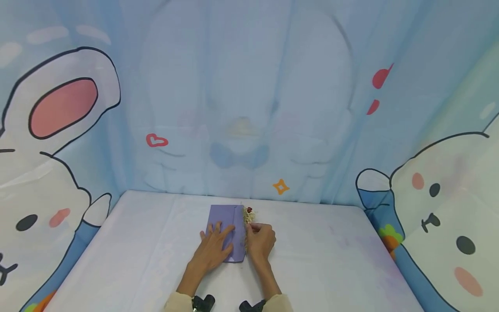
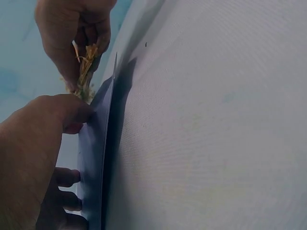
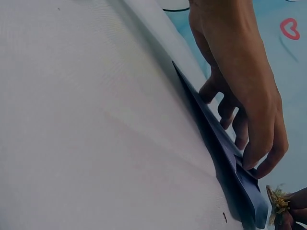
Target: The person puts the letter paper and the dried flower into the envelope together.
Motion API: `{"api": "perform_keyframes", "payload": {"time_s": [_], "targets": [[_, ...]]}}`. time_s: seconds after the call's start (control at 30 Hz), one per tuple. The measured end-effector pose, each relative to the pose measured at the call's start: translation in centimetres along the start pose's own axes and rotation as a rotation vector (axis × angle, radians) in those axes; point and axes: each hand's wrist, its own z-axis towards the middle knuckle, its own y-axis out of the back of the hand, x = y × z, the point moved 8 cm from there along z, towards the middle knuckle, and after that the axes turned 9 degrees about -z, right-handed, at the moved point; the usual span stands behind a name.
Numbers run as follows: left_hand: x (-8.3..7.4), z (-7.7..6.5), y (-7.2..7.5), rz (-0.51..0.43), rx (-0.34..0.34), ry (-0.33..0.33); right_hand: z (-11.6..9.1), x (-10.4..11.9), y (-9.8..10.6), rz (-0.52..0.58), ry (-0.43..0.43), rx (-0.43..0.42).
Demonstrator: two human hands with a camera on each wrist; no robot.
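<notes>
A purple envelope lies on the white-covered table, long side running away from me. Spread across its face, my left hand presses it down with fingertips and thumb; the right wrist view also shows this hand on the envelope. Along the envelope's right edge is a small bunch of dried flowers, pale with a dark red bloom. My right hand pinches the bunch by its stems between thumb and fingers. In the left wrist view the straw-coloured stems stick out from its grip.
The white cloth covers the table around the envelope, with a few tiny dark specks on it. Behind and at both sides hangs a light blue curtain printed with cartoon rabbits.
</notes>
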Motion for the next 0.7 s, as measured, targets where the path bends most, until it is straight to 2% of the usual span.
{"api": "perform_keyframes", "payload": {"time_s": [0.07, 0.17, 0.3, 0.5, 0.7], "targets": [[0.1, 0.1, -0.1, 0.014, -0.005, -0.008, -0.1, 0.1, -0.3, -0.004, 0.005, 0.004], [-1.4, 0.0, 1.2, -0.022, 0.010, 0.011, -0.3, 0.2, -0.6, -0.010, 0.012, 0.007], [-1.9, 0.1, 1.7, -0.020, 0.031, 0.042, -0.5, 0.3, -0.9, -0.027, 0.020, 0.003], [-1.5, 0.1, 1.3, -0.007, 0.091, 0.110, -0.8, 0.0, -1.3, -0.057, 0.036, 0.008], [-1.0, 0.1, 1.1, 0.003, 0.109, 0.125, -0.9, 0.1, -2.1, -0.065, 0.058, 0.033]]}}
